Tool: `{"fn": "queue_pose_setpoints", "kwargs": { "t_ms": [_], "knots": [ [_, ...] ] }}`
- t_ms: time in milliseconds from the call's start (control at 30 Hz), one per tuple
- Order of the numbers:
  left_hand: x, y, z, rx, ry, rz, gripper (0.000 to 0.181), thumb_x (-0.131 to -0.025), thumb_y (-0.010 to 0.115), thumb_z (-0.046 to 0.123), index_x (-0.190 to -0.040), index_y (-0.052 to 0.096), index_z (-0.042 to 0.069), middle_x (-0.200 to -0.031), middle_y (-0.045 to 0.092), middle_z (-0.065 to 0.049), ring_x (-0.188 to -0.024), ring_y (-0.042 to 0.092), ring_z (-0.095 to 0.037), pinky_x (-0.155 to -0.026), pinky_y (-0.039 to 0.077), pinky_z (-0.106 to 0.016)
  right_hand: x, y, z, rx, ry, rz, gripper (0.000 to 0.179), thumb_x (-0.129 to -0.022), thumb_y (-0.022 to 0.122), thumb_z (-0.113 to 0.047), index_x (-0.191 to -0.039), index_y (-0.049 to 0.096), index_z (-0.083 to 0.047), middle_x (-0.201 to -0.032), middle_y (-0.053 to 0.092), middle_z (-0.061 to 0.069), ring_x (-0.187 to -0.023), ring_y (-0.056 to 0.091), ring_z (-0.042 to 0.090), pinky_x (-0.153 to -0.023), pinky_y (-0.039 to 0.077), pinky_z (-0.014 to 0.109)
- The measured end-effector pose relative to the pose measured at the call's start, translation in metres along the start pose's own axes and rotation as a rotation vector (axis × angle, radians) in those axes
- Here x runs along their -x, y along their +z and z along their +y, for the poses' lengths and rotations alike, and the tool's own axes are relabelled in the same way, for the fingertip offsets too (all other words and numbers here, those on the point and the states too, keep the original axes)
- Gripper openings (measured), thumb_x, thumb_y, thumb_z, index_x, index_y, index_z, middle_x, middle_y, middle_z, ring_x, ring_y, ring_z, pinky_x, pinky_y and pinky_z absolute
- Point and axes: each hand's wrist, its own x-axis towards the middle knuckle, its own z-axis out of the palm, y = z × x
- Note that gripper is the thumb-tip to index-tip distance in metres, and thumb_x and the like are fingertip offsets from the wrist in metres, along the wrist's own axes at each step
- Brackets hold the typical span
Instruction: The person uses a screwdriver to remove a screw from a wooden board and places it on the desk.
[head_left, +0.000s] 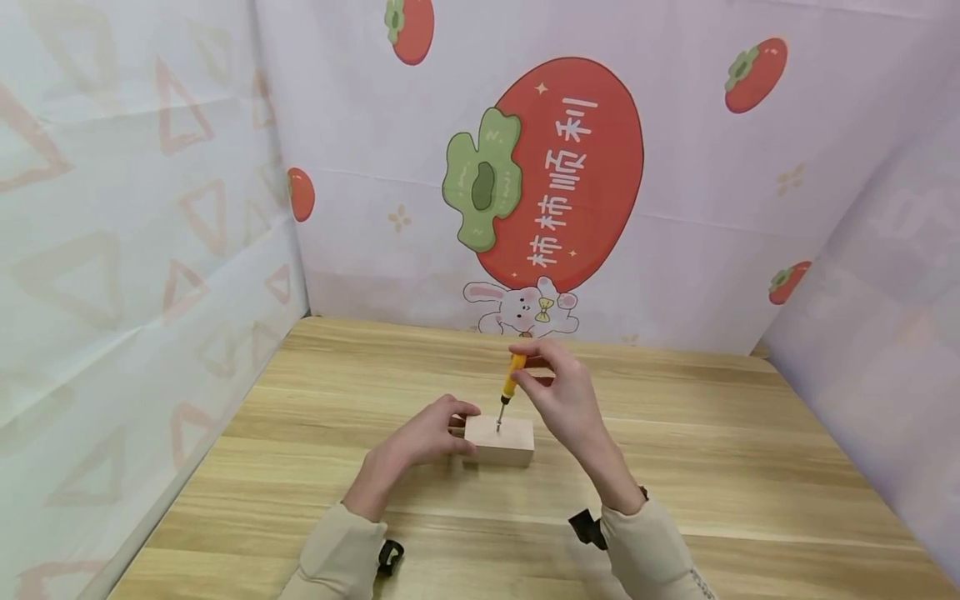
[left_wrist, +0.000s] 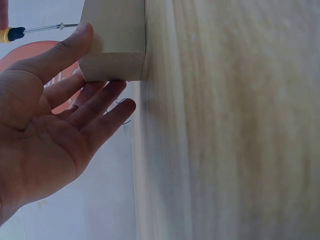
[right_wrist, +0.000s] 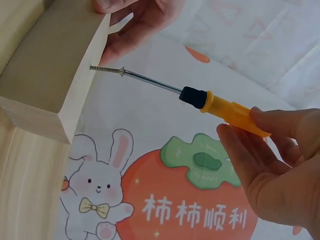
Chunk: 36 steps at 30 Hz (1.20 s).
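A pale wooden block (head_left: 498, 442) lies flat on the wood-grain table. My left hand (head_left: 431, 432) grips its left end, thumb on the near side and fingers on the far side. In the right wrist view a screw (right_wrist: 106, 69) stands out of the block's top face, its thread largely exposed. My right hand (head_left: 564, 392) pinches the yellow handle of a screwdriver (right_wrist: 230, 114) between thumb and fingers. The driver leans slightly, and its metal shaft meets the screw head. In the left wrist view the left thumb (left_wrist: 82, 34) lies close to the screw.
The wood-grain table (head_left: 712, 467) stretches out on both sides of the block. Behind it hangs a printed cloth backdrop (head_left: 360, 250) with persimmons and a rabbit. A white patterned cloth (head_left: 135, 250) walls the left side. Black straps (head_left: 588, 529) hang at the wrists.
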Motion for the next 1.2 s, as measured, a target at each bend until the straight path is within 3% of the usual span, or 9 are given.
{"fn": "queue_pose_setpoints", "kwargs": {
  "t_ms": [167, 333, 567, 800, 967, 1200],
  "knots": [
    [0.0013, -0.0007, 0.0002, -0.005, 0.003, 0.001, 0.06, -0.081, 0.083, 0.02, -0.134, 0.06, 0.005, -0.124, 0.054, -0.011, -0.123, 0.057, -0.033, -0.106, 0.049, -0.046, 0.001, 0.0029, -0.0012, 0.085, -0.015, 0.028, 0.027, -0.084, 0.08, -0.011, -0.109, 0.07, -0.012, -0.104, 0.057, 0.005, -0.091, 0.06, 0.019, -0.07, 0.061, 0.025],
    [0.0011, -0.0002, -0.0006, -0.008, 0.003, 0.003, 0.06, -0.081, 0.083, 0.021, -0.134, 0.06, 0.005, -0.122, 0.054, -0.01, -0.122, 0.057, -0.033, -0.105, 0.049, -0.046, 0.0034, 0.0061, -0.0027, 0.102, -0.053, 0.075, 0.022, -0.084, 0.079, -0.008, -0.104, 0.072, -0.011, -0.098, 0.059, 0.004, -0.082, 0.063, 0.018, -0.064, 0.058, 0.02],
    [0.0, 0.0007, -0.0023, -0.011, 0.006, 0.004, 0.059, -0.081, 0.083, 0.021, -0.133, 0.06, 0.005, -0.122, 0.054, -0.01, -0.122, 0.058, -0.031, -0.105, 0.049, -0.046, 0.0052, 0.0088, -0.002, 0.012, -0.071, 0.11, 0.025, -0.082, 0.079, -0.002, -0.106, 0.074, -0.009, -0.096, 0.063, 0.006, -0.082, 0.067, 0.018, -0.069, 0.062, 0.028],
    [-0.001, 0.0001, -0.0041, -0.006, 0.005, 0.006, 0.059, -0.081, 0.083, 0.02, -0.133, 0.06, 0.006, -0.123, 0.054, -0.01, -0.123, 0.057, -0.031, -0.106, 0.048, -0.046, 0.0039, 0.0078, -0.0034, -0.043, -0.039, 0.073, 0.028, -0.084, 0.071, 0.005, -0.109, 0.074, -0.008, -0.102, 0.068, 0.008, -0.09, 0.07, 0.023, -0.075, 0.062, 0.026],
    [0.0007, -0.0006, -0.0023, -0.004, 0.004, 0.001, 0.059, -0.081, 0.083, 0.019, -0.133, 0.06, 0.004, -0.123, 0.054, -0.011, -0.122, 0.057, -0.032, -0.106, 0.048, -0.047, 0.0027, 0.0086, -0.0036, -0.009, -0.052, 0.056, 0.025, -0.084, 0.076, -0.001, -0.108, 0.075, -0.009, -0.108, 0.063, 0.006, -0.097, 0.064, 0.02, -0.071, 0.063, 0.03],
    [0.0005, 0.0, -0.0018, -0.003, 0.009, -0.001, 0.058, -0.082, 0.082, 0.019, -0.134, 0.06, 0.004, -0.122, 0.054, -0.011, -0.122, 0.058, -0.033, -0.105, 0.049, -0.046, 0.0044, 0.0086, -0.0038, 0.061, -0.128, 0.103, 0.023, -0.081, 0.081, -0.007, -0.104, 0.076, -0.009, -0.094, 0.063, 0.005, -0.083, 0.066, 0.016, -0.063, 0.061, 0.029]
  ]
}}
